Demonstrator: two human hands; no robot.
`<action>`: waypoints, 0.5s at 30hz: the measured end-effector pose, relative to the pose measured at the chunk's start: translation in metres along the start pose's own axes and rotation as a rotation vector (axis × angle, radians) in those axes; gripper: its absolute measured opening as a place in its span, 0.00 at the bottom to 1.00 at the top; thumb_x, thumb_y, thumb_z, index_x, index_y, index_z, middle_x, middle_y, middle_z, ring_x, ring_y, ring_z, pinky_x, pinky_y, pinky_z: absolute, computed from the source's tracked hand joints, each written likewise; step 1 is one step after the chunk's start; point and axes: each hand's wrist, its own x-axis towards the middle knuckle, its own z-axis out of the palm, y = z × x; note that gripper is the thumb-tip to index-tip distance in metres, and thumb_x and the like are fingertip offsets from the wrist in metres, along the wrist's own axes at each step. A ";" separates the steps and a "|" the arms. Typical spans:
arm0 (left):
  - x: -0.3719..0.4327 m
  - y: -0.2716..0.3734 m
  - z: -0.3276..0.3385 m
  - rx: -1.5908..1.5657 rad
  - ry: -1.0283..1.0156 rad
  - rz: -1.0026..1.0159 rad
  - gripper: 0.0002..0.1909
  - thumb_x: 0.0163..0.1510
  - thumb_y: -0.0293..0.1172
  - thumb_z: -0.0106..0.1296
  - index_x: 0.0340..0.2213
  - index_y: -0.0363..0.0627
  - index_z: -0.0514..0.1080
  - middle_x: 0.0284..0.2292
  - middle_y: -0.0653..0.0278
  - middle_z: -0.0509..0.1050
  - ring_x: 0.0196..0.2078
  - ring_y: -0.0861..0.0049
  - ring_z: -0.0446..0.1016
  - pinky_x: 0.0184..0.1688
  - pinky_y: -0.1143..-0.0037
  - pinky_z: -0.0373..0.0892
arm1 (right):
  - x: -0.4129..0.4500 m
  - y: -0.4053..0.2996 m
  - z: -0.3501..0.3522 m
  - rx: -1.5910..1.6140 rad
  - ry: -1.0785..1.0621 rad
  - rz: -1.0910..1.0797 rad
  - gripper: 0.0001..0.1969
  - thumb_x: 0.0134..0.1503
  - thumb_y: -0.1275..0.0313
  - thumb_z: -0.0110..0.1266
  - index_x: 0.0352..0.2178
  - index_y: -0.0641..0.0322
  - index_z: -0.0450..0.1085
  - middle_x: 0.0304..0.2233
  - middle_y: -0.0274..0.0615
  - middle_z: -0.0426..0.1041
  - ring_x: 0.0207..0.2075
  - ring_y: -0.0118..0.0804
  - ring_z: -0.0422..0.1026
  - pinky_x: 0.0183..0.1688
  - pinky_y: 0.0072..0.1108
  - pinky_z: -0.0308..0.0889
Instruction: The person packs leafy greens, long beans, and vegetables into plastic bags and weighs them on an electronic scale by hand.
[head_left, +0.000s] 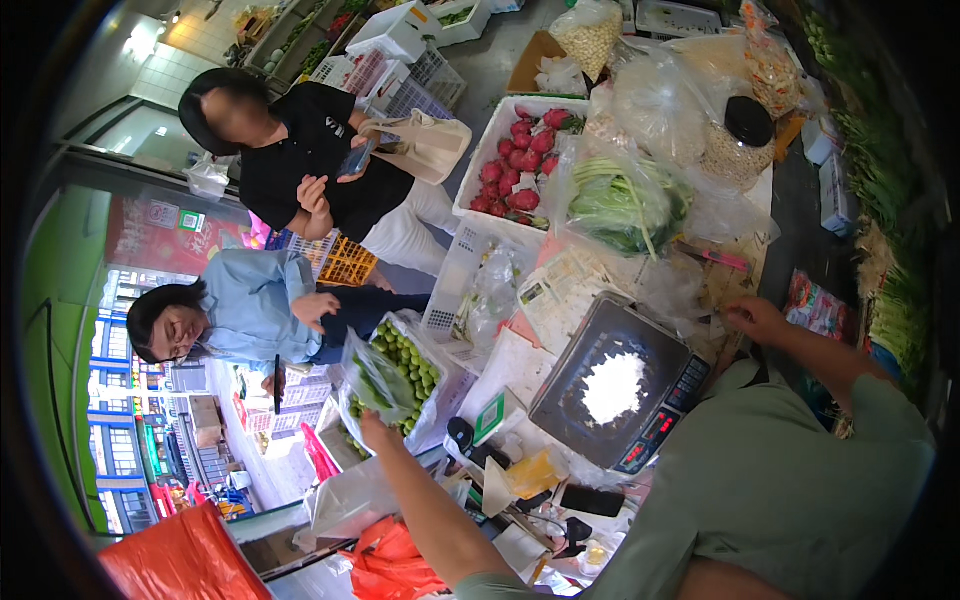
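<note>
My left hand (379, 431) is stretched out over the counter's far side and grips a clear plastic bag of leafy greens (379, 379). That bag hangs above a white foam box of round green fruit (412, 352). My right hand (757, 319) is near the counter's close edge with its fingers curled; whether anything is between them is hard to see. Between my arms lies a digital scale (577, 360) with red lit digits. Bright glare whitens the middle of its dark plate, and no goods are visible on it.
A person in a blue shirt (255, 300) faces the counter near my left hand. Another in black (315, 150) holds a phone. A foam box of dragon fruit (517, 161), bagged greens (622, 195), a lidded jar (739, 146) and a phone (592, 500) surround the scale.
</note>
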 end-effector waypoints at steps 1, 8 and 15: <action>0.010 -0.019 -0.012 -0.062 -0.011 -0.172 0.22 0.57 0.39 0.49 0.52 0.46 0.68 0.48 0.64 0.71 0.45 0.67 0.69 0.49 0.53 0.66 | 0.006 -0.010 0.000 -0.018 -0.027 -0.040 0.15 0.58 0.65 0.56 0.43 0.64 0.73 0.35 0.46 0.75 0.31 0.37 0.74 0.37 0.27 0.70; 0.006 -0.056 -0.024 -0.414 -0.196 -0.114 0.20 0.58 0.29 0.50 0.52 0.44 0.66 0.39 0.66 0.69 0.36 0.77 0.65 0.54 0.65 0.66 | 0.050 -0.045 0.002 0.169 0.078 0.077 0.13 0.58 0.66 0.56 0.40 0.63 0.74 0.31 0.47 0.75 0.31 0.37 0.75 0.37 0.27 0.70; -0.179 -0.066 0.038 -0.065 -0.326 0.085 0.29 0.57 0.30 0.53 0.58 0.40 0.61 0.48 0.57 0.69 0.45 0.73 0.70 0.46 0.74 0.69 | 0.075 -0.056 0.019 0.035 0.032 -0.093 0.13 0.60 0.65 0.54 0.41 0.63 0.73 0.32 0.44 0.76 0.31 0.35 0.74 0.34 0.27 0.69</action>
